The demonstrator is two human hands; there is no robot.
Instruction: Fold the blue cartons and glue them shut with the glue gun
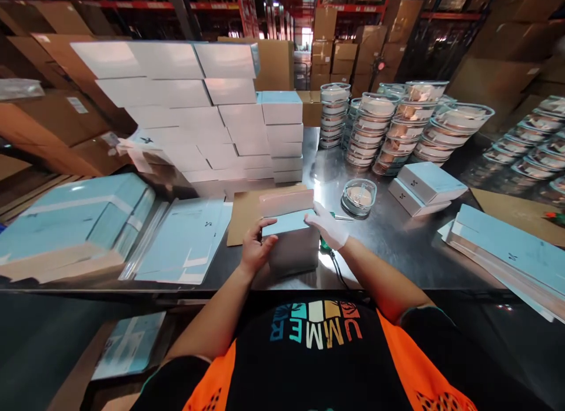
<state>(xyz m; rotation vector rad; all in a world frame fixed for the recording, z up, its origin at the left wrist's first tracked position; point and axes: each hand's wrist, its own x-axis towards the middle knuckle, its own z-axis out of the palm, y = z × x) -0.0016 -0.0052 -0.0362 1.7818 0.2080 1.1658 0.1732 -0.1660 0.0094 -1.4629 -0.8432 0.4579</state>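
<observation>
A light blue and white cardboard box (293, 252) stands partly folded at the table's front edge, its inside facing up and a pinkish-white flap (286, 202) raised at the back. My left hand (258, 246), bare, grips its left side with thumb and fingers at the upper edge. On the opposite side my right hand (327, 225), in a white glove, holds the top right corner. Beneath the box lies a sheet of brown cardboard (237, 225). Just beyond my right hand, a green-handled tool (325, 247) with a dark cord is partly hidden.
White boxes (176, 93) form a wall at the back left. Flat blue cartons (180, 240) lie to the left, and more blue cartons (512, 240) to the right. One round glass container (359, 197) sits near two closed boxes (426, 187); stacked glass containers (371, 128) stand behind.
</observation>
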